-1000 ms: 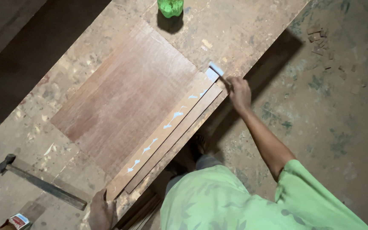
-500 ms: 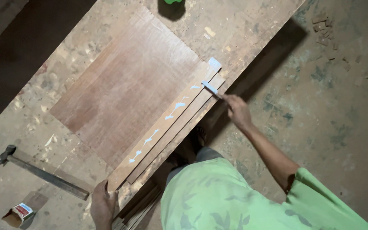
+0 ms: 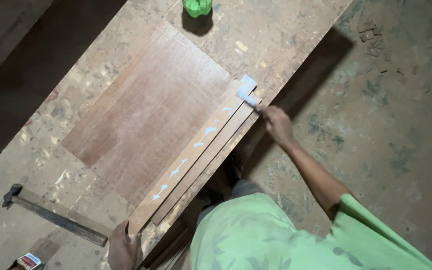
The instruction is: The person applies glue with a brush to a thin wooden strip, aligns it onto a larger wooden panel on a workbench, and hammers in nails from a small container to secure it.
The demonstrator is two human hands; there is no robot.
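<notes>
My right hand (image 3: 278, 125) holds a small flat spreader (image 3: 249, 98) against the far end of a long wooden strip (image 3: 196, 147), where white glue is smeared. Dabs of white glue run along the strip's top face. A second strip (image 3: 215, 152) lies tight beside it at the bench edge. Both strips sit next to a reddish-brown plywood board (image 3: 146, 115). My left hand (image 3: 123, 247) grips the near end of the strips at the bottom of the view.
The dusty workbench (image 3: 286, 35) runs diagonally, with its right edge dropping to a stained concrete floor (image 3: 396, 115). A green plastic bottle (image 3: 197, 7) stands at the far end. A hammer (image 3: 51, 216) and a small box (image 3: 28, 261) lie at the near left.
My right hand has shifted the spreader in small strokes at the strip's far end, and the white smear there is wider. My left hand has stayed on the near end.
</notes>
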